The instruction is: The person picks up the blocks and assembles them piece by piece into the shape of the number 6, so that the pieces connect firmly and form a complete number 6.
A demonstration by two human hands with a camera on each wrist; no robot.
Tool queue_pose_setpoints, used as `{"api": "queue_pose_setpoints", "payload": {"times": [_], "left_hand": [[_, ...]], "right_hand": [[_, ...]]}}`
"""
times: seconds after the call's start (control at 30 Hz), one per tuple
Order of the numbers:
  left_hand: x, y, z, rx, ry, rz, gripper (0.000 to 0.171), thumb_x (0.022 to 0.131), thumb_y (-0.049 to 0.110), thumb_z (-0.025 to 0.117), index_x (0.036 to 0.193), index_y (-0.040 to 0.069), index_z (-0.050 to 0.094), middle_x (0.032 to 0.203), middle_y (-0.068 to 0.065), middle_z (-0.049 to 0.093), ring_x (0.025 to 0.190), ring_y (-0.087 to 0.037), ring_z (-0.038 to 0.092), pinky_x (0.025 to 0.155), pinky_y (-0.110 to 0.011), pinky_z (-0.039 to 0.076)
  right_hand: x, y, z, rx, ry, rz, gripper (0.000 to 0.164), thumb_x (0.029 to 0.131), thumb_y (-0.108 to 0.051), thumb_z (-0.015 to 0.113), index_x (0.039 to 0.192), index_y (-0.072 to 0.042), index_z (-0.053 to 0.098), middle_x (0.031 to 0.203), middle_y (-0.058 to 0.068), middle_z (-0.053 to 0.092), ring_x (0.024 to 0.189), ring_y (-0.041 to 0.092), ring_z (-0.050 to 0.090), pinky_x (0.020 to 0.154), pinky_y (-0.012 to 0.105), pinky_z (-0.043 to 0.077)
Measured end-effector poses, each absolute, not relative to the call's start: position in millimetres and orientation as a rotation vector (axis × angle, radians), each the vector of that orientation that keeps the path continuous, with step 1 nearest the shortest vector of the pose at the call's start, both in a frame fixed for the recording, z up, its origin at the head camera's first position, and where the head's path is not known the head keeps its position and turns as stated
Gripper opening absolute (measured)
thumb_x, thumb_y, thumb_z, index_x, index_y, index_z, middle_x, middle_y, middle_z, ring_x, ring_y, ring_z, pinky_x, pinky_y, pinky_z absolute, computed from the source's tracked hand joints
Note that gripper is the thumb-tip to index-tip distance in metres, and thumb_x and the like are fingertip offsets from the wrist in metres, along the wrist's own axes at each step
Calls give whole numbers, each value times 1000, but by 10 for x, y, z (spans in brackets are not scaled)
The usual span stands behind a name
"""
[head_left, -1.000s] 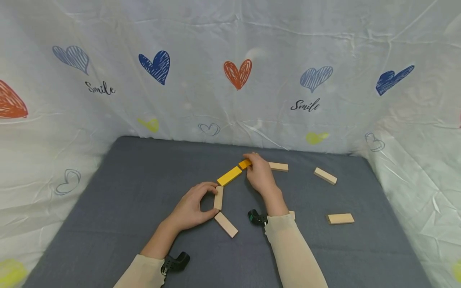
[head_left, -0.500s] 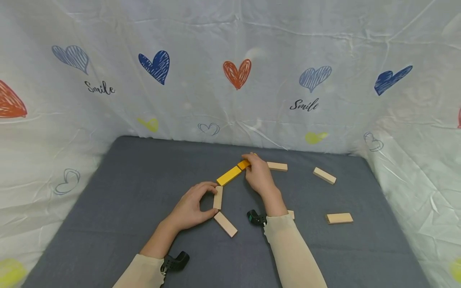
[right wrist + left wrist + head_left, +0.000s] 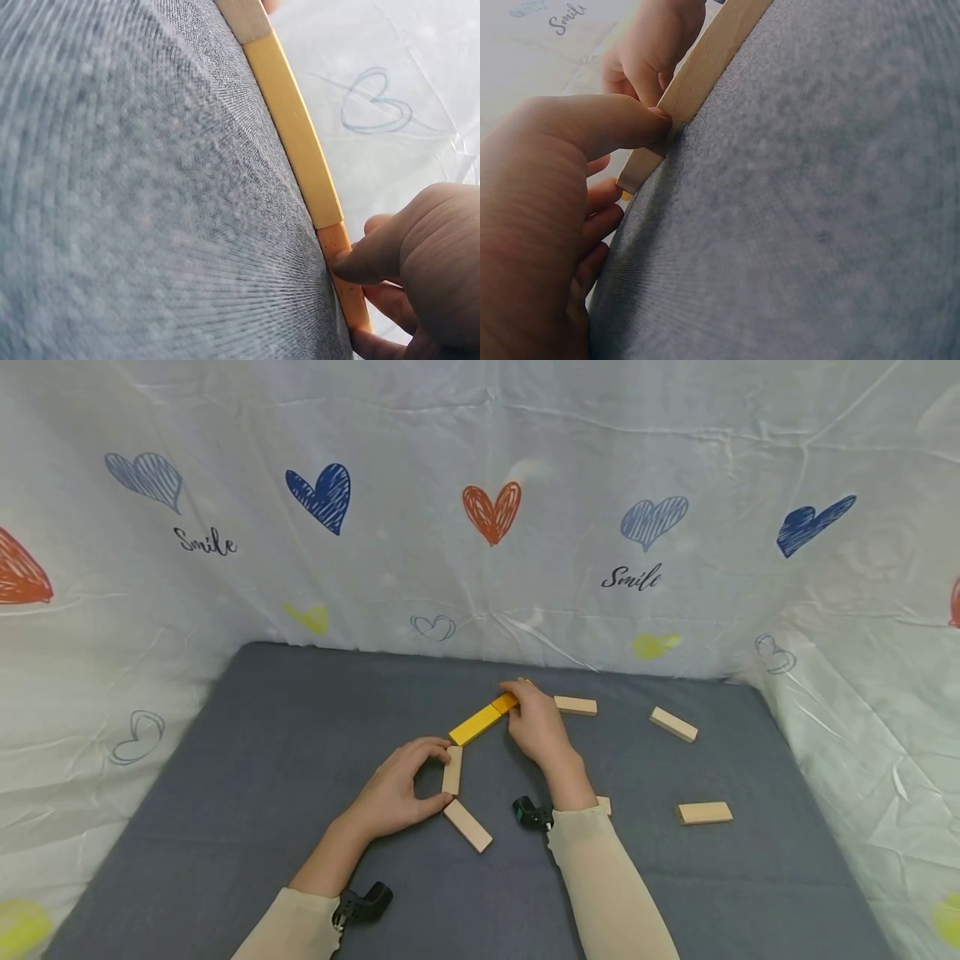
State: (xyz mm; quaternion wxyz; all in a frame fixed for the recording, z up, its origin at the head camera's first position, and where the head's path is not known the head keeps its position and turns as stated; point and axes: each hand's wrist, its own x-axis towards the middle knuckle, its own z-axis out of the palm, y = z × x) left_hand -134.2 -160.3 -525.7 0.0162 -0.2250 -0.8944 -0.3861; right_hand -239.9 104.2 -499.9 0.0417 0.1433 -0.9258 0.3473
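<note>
In the head view my left hand [image 3: 393,789] holds a plain wooden block [image 3: 453,770] by its two ends, thumb at the near end and fingers at the far end. Another plain block [image 3: 468,826] slants away from that near end. A yellow block [image 3: 475,725] runs up and right from the far end. Past it, my right hand [image 3: 538,725] pinches an orange block [image 3: 505,702], partly hidden by the fingers. The right wrist view shows the orange block [image 3: 346,281] end to end with the yellow block [image 3: 294,135], and the right thumb on its side.
Plain blocks lie to the right: one near the back edge [image 3: 576,706], one slanted block [image 3: 673,724], and one lower block [image 3: 705,812]. Another block [image 3: 604,806] is mostly hidden behind the right sleeve. A grey cloth [image 3: 315,718] covers the table, with a white curtain [image 3: 390,560] behind.
The small gap between the orange and yellow blocks has closed as my right hand moved slightly left with the orange block. My left hand stays on its plain block.
</note>
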Motion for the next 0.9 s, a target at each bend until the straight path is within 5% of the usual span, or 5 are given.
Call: {"api": "queue_pose_setpoints", "payload": {"times": [0.63, 0.9], "left_hand": [[-1345, -1590, -5258, -722, -2764, -1209, 50, 89, 25, 93, 130, 22, 65, 154, 1, 59, 145, -29, 54, 120, -57, 44], [-1339, -1599, -5239, -717, -2754, -1200, 52, 88, 24, 94, 131, 20, 66, 154, 0, 59, 145, -31, 55, 119, -59, 45]], "right_hand": [[-2353, 1061, -4972, 446, -2848, 1091, 46, 102, 7, 65, 147, -4, 67, 155, 17, 61, 155, 36, 45, 127, 50, 37], [-2335, 1096, -4951, 437, -2831, 1131, 48, 103, -3, 70, 151, -6, 64, 153, 14, 62, 142, 33, 58, 120, 49, 47]]}}
